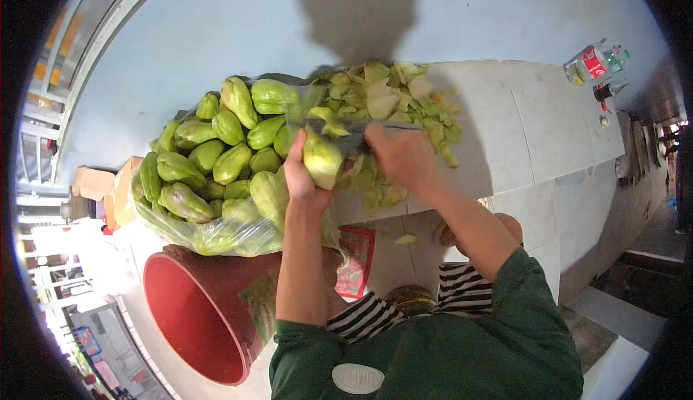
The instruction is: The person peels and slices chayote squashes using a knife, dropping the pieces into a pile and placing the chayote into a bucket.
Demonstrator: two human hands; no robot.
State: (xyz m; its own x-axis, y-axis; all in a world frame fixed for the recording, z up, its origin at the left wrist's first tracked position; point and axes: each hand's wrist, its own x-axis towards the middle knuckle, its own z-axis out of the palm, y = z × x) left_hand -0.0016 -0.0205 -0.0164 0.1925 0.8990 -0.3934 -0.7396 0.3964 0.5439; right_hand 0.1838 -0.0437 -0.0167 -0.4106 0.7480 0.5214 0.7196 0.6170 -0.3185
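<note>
My left hand (298, 177) is wrapped round a partly peeled chayote (322, 162), whose lower part shows pale flesh. My right hand (404, 156) is closed on a knife, its grey blade (352, 138) blurred by motion beside the upper part of the chayote. A curl of green peel (328, 121) stands at the blade. To the left, many whole green chayotes (206, 156) fill a clear plastic bag (249, 237). Pale green peelings (379, 97) lie heaped behind and under my right hand.
A red bucket (195, 313) lies tipped at the lower left, its mouth facing left. Plastic bottles (595, 64) and a small dark bottle (610, 91) stand at the far right of the tiled ledge (520, 125). Cardboard boxes (108, 190) are at the left, and a wall rises behind.
</note>
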